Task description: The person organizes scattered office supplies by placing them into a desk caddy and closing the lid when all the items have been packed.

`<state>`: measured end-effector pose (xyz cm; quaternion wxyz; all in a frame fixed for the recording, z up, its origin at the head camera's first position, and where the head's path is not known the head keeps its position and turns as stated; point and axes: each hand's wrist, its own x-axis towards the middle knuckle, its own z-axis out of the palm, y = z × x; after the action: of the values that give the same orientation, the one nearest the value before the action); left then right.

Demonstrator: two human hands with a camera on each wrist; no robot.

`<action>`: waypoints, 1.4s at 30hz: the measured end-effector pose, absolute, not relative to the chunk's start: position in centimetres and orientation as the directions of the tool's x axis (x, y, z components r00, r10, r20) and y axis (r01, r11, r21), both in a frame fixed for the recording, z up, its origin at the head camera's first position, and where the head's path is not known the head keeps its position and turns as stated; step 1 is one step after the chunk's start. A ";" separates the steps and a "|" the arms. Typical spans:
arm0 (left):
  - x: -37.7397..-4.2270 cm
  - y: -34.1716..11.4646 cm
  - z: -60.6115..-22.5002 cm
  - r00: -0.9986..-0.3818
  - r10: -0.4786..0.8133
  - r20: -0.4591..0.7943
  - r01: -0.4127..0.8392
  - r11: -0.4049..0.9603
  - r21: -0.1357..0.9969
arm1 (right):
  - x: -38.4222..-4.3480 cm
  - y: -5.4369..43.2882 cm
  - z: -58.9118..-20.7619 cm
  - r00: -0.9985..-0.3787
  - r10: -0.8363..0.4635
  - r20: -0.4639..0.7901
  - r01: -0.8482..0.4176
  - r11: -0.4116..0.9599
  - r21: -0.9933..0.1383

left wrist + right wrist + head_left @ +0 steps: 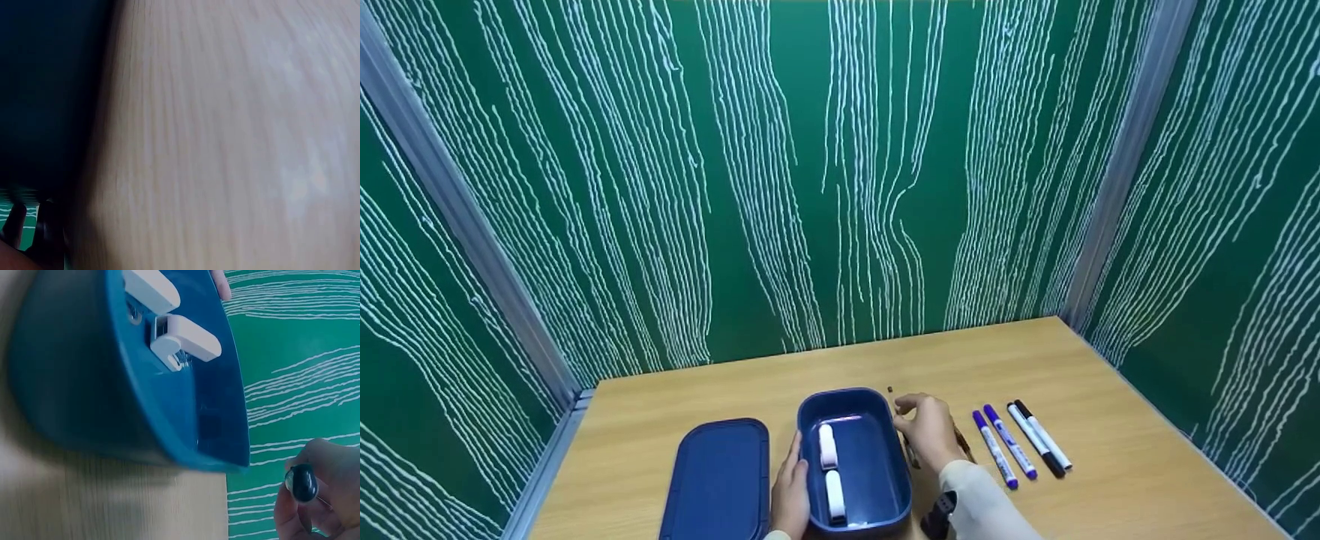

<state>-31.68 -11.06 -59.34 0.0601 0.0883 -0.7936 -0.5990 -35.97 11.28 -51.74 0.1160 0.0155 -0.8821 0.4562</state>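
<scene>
A dark blue open box (877, 480) stands on the table with two small white plastic gadgets (835, 495) lying along its left side. My left hand (791, 491) rests against the box's left wall, its fingers straight along the outside. Just beyond the right wall, my right hand (930, 427) pinches a slim item with a dark, glossy rounded end (305, 484); I cannot tell what kind it is. More dark and brown parts show beside and beneath that hand, mostly hidden by it. In the left wrist view, dark fingertips (17, 222) appear at the lower left corner.
A flat dark blue lid (720, 480) lies left of the box. To the right lie two purple-capped markers (1011, 442) and two black-capped markers (1039, 439). Green panels (885, 300) with white lines enclose the wooden table (660, 397) at the back and sides.
</scene>
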 end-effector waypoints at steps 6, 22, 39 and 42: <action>-31.5 -11.1 -59.2 -0.982 -0.191 0.003 -0.044 0.245 0.969 | -36.2 10.2 -51.8 -0.956 0.063 0.287 -0.191 0.608 -0.770; -31.4 -11.1 -58.9 -0.983 -0.182 -0.003 -0.046 0.230 0.972 | -36.5 7.4 -51.5 -0.954 0.034 0.298 -0.225 0.576 -0.786; -31.4 -11.1 -59.1 -0.981 -0.192 -0.002 -0.049 0.243 0.969 | -36.2 5.4 -52.6 -0.936 -0.006 0.352 -0.291 0.577 -0.763; -31.3 -11.1 -59.0 -0.982 -0.191 -0.010 -0.057 0.242 0.968 | -36.2 5.2 -52.7 -0.937 -0.007 0.350 -0.292 0.567 -0.770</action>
<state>-31.33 -11.11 -58.96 0.0546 0.0788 -0.7863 -0.6104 -36.16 5.18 -52.72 0.1557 0.0859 -0.8713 0.4574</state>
